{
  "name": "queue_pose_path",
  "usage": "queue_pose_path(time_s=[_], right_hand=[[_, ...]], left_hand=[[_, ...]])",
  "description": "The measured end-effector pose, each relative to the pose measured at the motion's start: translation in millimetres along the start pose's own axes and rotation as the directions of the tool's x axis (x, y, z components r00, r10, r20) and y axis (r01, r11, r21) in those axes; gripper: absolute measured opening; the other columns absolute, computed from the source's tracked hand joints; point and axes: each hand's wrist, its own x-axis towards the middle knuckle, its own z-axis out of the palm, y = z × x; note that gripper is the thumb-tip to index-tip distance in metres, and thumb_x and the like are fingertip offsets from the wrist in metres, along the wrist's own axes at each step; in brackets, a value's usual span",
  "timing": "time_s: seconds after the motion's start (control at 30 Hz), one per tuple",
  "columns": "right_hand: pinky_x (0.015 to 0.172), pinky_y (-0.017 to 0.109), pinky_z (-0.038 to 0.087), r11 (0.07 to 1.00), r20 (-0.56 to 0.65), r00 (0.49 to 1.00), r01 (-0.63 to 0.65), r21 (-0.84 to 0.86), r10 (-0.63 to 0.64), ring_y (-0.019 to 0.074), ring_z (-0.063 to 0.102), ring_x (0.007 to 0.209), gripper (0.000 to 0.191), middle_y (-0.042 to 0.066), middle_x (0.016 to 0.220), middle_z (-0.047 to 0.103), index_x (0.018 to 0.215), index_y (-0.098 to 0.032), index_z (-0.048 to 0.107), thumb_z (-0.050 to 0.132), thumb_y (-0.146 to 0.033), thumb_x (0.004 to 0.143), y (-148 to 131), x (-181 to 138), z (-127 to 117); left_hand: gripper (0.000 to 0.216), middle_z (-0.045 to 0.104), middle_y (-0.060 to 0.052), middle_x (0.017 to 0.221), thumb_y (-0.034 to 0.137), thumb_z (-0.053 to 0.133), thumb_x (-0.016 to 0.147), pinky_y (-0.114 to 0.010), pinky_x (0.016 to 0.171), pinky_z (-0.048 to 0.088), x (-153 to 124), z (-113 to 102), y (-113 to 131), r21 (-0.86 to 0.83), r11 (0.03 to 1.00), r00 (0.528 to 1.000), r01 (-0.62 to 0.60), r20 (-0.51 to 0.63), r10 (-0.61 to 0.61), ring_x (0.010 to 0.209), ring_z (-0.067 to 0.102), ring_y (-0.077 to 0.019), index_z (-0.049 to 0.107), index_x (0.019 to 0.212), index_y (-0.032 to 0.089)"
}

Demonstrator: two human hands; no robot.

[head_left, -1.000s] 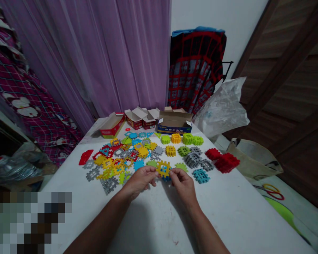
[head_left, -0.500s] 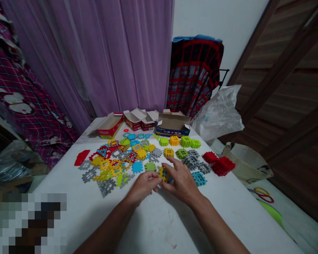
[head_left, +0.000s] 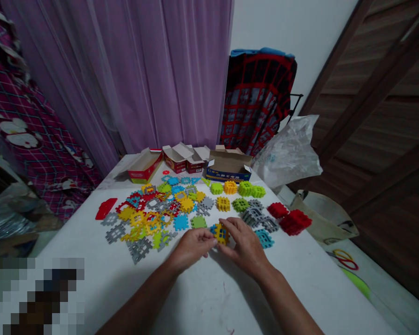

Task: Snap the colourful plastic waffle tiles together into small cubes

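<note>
Between my two hands, low over the table (head_left: 202,288), is a yellow window-shaped building tile (head_left: 222,234) with notched edges. Some blue plastic shows at its left side and through its openings; whether the two are joined I cannot tell. My left hand (head_left: 193,245) pinches the lower left edge with thumb and fingertips. My right hand (head_left: 246,243) is curled round the right side, thumb below and fingers above. Just beyond the hands lie a flat light green tile (head_left: 198,222) and a flat blue tile (head_left: 180,222). Blue window tiles (head_left: 264,238) are stacked right of my right hand.
Loose mixed tiles (head_left: 153,221) spread over the left half. Sorted stacks stand at right: yellow (head_left: 223,204), green (head_left: 246,188), grey (head_left: 253,216) and red (head_left: 295,222). Open boxes (head_left: 228,173) line the back. A plastic bag (head_left: 289,151) hangs past the right edge.
The yellow tile has turned and shifted slightly right, and blue now shows at its left. My right fingers have come lower and closer round it. The view has moved a little.
</note>
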Motion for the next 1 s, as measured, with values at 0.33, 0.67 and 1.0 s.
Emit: queue_pose_path(time_s=[0.33,0.67,1.0], right_hand=[[0.082,0.035,0.057,0.993,-0.389,0.915,-0.076,0.091,0.105,0.0223,0.066,0.099,0.033,0.011,0.108,0.067,0.121,-0.021,0.061,0.06,-0.023,0.088,1,-25,5],[0.061,0.023,0.054,0.951,-0.476,0.844,-0.119,0.284,0.248,0.0143,0.068,0.07,0.018,0.003,0.079,0.071,0.092,-0.021,0.069,0.055,-0.011,0.087,17,-32,1],[0.068,0.024,0.055,0.932,-0.416,0.877,-0.087,0.352,0.239,0.0143,0.068,0.077,0.022,0.004,0.083,0.071,0.096,-0.021,0.068,0.053,-0.007,0.087,8,-33,4]], left_hand=[[0.035,0.055,0.004,0.059,0.049,0.071,0.067,-0.018,0.041,0.028,49,-14,25,0.082,0.992,0.984,0.096,-0.157,-0.082,0.045,0.045,-0.0057,0.059,0.069,0.017],[0.039,0.038,0.009,0.046,0.045,0.072,0.072,-0.017,0.039,0.017,137,-1,42,0.16,0.929,0.933,0.333,-0.199,-0.3,0.038,0.028,-0.0026,0.047,0.06,0.018],[0.034,0.032,0.008,0.04,0.036,0.062,0.077,-0.021,0.04,0.018,158,7,31,0.323,0.848,0.905,0.42,-0.214,-0.367,0.035,0.027,-0.0057,0.043,0.054,0.019]])
